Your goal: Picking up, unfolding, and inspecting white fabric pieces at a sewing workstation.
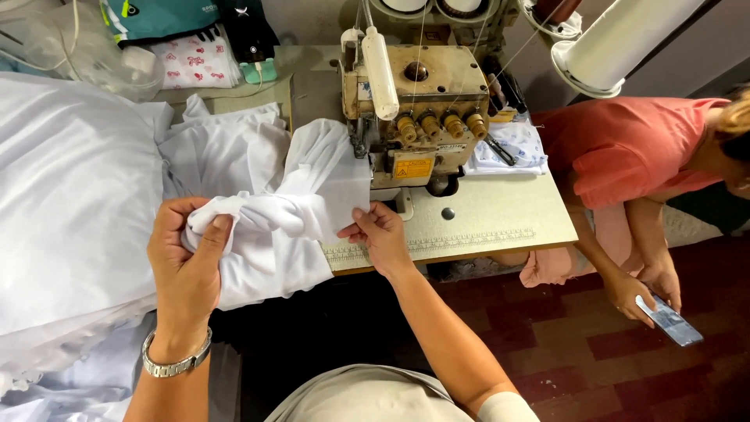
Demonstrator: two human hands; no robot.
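The left hand (186, 262) clenches a bunched fold of white fabric (301, 207) at the table's front edge; the right hand (381, 234) pinches its edge just before the overlock sewing machine (414, 117). Feeding well likely means keeping that edge flat and taut.

free: bare table (500, 215) right of sewing machine (418, 109) | blocked: fabric heap (70, 195) left

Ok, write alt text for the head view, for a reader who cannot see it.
A person's left hand bunches white fabric while the right hand pinches its edge in front of a worn beige sewing machine on a table. At right, another person in a coral top holds a phone.
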